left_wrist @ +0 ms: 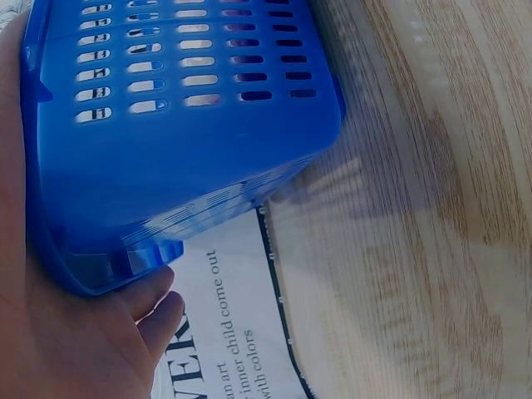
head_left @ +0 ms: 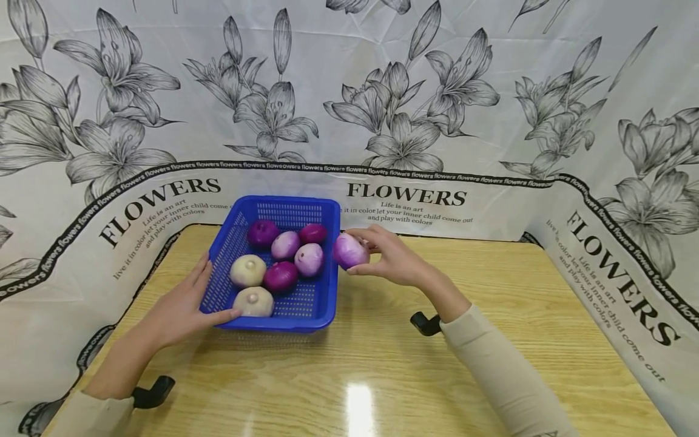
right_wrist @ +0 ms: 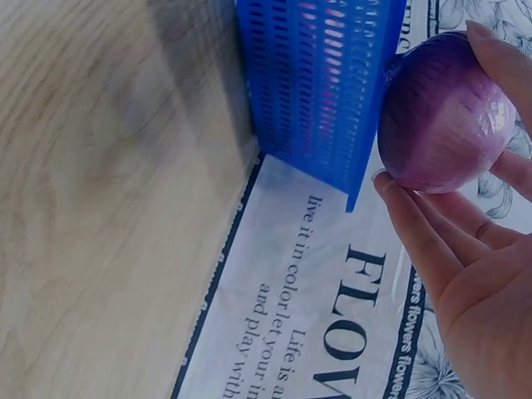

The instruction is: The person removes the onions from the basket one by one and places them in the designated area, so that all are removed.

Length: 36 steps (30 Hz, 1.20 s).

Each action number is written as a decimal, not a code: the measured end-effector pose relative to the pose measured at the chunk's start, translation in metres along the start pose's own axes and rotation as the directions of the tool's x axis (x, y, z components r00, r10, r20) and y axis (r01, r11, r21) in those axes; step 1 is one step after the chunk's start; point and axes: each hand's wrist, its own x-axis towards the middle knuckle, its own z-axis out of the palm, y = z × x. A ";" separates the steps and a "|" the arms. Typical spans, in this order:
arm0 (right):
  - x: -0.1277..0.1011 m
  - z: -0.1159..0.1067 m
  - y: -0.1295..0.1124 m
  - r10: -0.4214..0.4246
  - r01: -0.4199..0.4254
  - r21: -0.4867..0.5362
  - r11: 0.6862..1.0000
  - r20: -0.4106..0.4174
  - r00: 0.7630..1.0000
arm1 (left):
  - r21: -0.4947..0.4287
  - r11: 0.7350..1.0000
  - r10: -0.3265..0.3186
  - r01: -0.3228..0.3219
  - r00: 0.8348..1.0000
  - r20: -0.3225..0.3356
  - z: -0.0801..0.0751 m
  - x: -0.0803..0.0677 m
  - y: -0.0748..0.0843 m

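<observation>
A blue slotted basket [head_left: 322, 303] stands at the back left of the wooden table [head_left: 382, 376]. It holds several onions: dark purple ones [head_left: 281, 276], pale purple ones [head_left: 309, 259] and two whitish ones [head_left: 247, 270]. My right hand [head_left: 377, 258] pinches a purple onion [head_left: 349, 250] between thumb and fingers, just outside the basket's right rim at rim height. The right wrist view shows that onion [right_wrist: 445, 112] in my fingers [right_wrist: 416, 233] beside the basket wall [right_wrist: 316, 75]. My left hand [head_left: 188, 303] lies flat against the basket's left front corner [left_wrist: 183, 141], thumb along the front wall.
A white cloth printed with flowers and "FLOWERS" [head_left: 406, 195] walls in the table at the back and both sides. Two black clamps [head_left: 153, 391] [head_left: 426, 323] sit on the tabletop near my forearms. Bare wood stretches across the front and right.
</observation>
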 end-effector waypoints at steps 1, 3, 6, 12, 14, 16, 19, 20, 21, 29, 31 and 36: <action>0.000 -0.001 0.002 0.008 -0.008 0.001 1.000 -0.002 1.000 | 0.000 1.000 -0.001 0.001 1.000 0.000 0.000 0.000 0.000; -0.001 -0.002 0.007 0.017 -0.018 -0.003 1.000 -0.008 1.000 | 0.000 1.000 -0.001 0.001 1.000 -0.001 0.000 0.000 0.000; -0.003 -0.003 0.015 0.034 -0.034 -0.002 0.999 -0.015 0.999 | 0.000 1.000 0.001 -0.001 1.000 -0.005 0.000 0.000 -0.001; -0.005 -0.001 0.034 0.070 -0.070 0.000 0.998 -0.046 0.997 | -0.010 1.000 0.012 -0.012 1.000 -0.010 0.001 0.001 0.000; -0.004 0.000 0.041 0.082 -0.082 -0.001 0.997 -0.059 0.995 | -0.011 1.000 0.013 -0.013 1.000 -0.010 0.001 0.001 0.000; -0.002 0.002 0.049 0.101 -0.102 -0.001 0.995 -0.069 0.992 | -0.012 1.000 0.012 -0.012 1.000 -0.010 0.001 0.001 0.000; 0.003 0.006 0.060 0.141 -0.141 -0.001 0.990 -0.088 0.986 | -0.008 1.000 0.009 -0.009 1.000 -0.011 0.001 0.000 0.000; 0.005 0.007 0.064 0.157 -0.158 0.000 0.987 -0.096 0.983 | -0.007 1.000 0.008 -0.008 1.000 -0.011 0.001 0.000 0.000; 0.006 0.009 0.068 0.173 -0.174 0.003 0.985 -0.104 0.979 | -0.007 1.000 0.007 -0.008 1.000 -0.012 0.001 0.000 -0.001; 0.020 0.023 0.093 0.299 -0.294 0.057 0.954 -0.165 0.940 | -0.006 1.000 0.003 -0.003 1.000 -0.018 0.002 0.001 -0.003; 0.024 0.026 0.096 0.317 -0.310 0.067 0.948 -0.183 0.931 | -0.005 1.000 0.003 -0.003 1.000 -0.017 0.003 0.001 -0.004; 0.029 0.035 0.102 0.376 -0.351 0.152 0.924 -0.193 0.906 | -0.006 1.000 0.005 -0.005 1.000 -0.015 0.003 0.000 -0.004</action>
